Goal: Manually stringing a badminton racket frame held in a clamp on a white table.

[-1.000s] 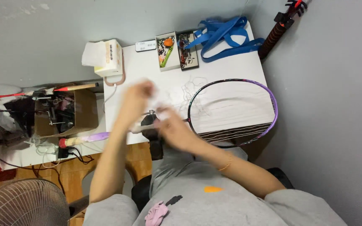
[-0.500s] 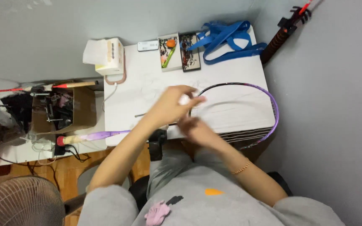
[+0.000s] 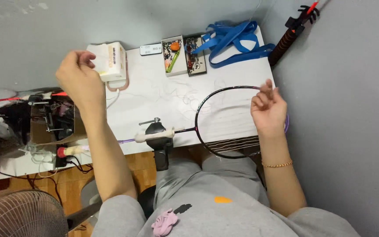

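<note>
Head view, looking down over a seated person at a white table:

- Badminton racket: lies flat across the near right part of the table; dark hoop to the right, overhanging the front edge, with strings only in its lower part; pale grip to the left.
- Clamp: black, fixed at the table's front edge, gripping the racket at its handle.
- Right hand: at the far right of the hoop, fingers curled and drawn together at the rim, tips pinching at the frame; whether a string is between them cannot be told.
- Left hand: raised well off to the left, above the table's left edge, fingers bent with thumb and fingertips closed together as in a pinch; anything held is too thin to make out.
- Loose string: pale, thin coils on the tabletop between clamp and hoop.
- Cream box-shaped device: far left corner of the table, just beside the left hand.
- Two small open boxes: side by side at the far edge, holding small tools.
- Blue straps: heaped at the far right corner.
- Second racket handle: dark, leaning in the wall corner.
- Fan: bottom left, on the floor.
- Gold bracelet: on the right wrist.
</note>
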